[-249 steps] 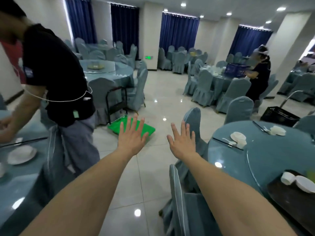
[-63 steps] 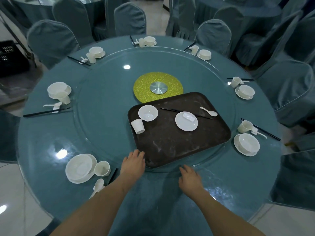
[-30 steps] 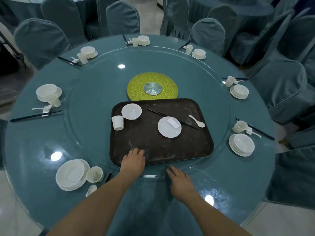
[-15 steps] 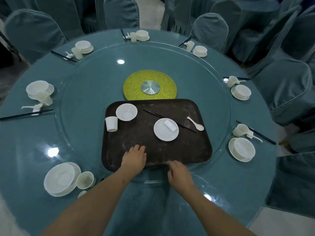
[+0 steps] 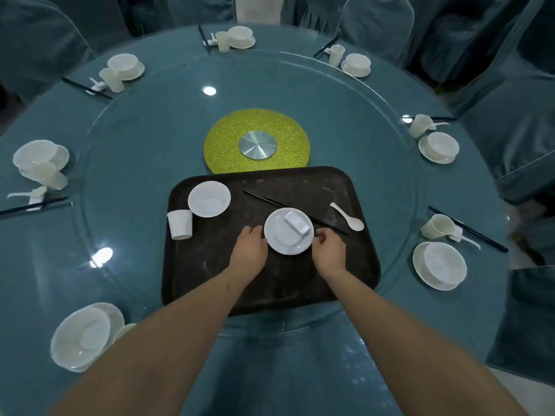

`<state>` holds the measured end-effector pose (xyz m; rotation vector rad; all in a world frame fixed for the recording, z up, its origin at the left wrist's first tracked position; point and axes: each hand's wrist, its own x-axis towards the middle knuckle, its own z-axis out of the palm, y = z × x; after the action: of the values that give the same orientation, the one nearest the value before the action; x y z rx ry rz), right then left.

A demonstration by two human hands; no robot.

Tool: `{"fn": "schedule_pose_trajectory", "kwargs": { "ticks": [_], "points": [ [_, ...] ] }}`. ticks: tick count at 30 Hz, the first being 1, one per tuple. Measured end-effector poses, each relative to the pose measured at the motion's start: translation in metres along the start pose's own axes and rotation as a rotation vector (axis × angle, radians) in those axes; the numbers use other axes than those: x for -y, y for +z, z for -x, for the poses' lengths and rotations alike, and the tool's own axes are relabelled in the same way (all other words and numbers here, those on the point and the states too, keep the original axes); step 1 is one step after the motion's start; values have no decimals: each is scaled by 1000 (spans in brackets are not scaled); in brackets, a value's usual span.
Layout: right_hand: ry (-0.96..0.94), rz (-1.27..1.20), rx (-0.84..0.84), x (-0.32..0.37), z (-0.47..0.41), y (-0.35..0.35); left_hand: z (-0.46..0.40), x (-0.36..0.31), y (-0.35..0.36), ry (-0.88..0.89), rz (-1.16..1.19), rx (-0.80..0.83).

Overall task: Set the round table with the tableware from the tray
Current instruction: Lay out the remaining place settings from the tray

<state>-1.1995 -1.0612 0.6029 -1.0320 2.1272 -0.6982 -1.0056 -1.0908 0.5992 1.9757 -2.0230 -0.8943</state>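
Tableware sat on a dark tray (image 5: 345,187) on the round surface (image 5: 150,139): a plate (image 5: 285,237) flanked by both hands, left hand (image 5: 249,250) relaxed touching its rim, right hand (image 5: 329,250) curled at its edge, grip unclear. Chopsticks (image 5: 270,201), spoon (image 5: 348,217), bowl (image 5: 209,199) and cup (image 5: 180,224) lay nearby.

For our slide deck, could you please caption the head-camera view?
Both hands, left hand and right hand, flank a small white plate holding a chopstick rest on the dark tray.

Cup (image 5: 124,331) mostly hidden behind left forearm; chairs (image 5: 42,40) cropped by edges.
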Motion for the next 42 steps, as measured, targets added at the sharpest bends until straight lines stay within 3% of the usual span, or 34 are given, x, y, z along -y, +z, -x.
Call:
{"fn": "schedule_pose_trajectory", "kwargs": {
  "ticks": [8,19,28,42],
  "points": [
    [141,-26,42,-7,-32,17,-35,-2,11,-188,190,15],
    [246,-133,55,-20,-28,19,-12,-14,6,-244,382,43],
    [214,-256,35,-30,39,-20,54,-23,-4,-202,459,45],
    [169,-488,57,-130,155,-67,201,-25,36,-185,723,184]
  ]
}}
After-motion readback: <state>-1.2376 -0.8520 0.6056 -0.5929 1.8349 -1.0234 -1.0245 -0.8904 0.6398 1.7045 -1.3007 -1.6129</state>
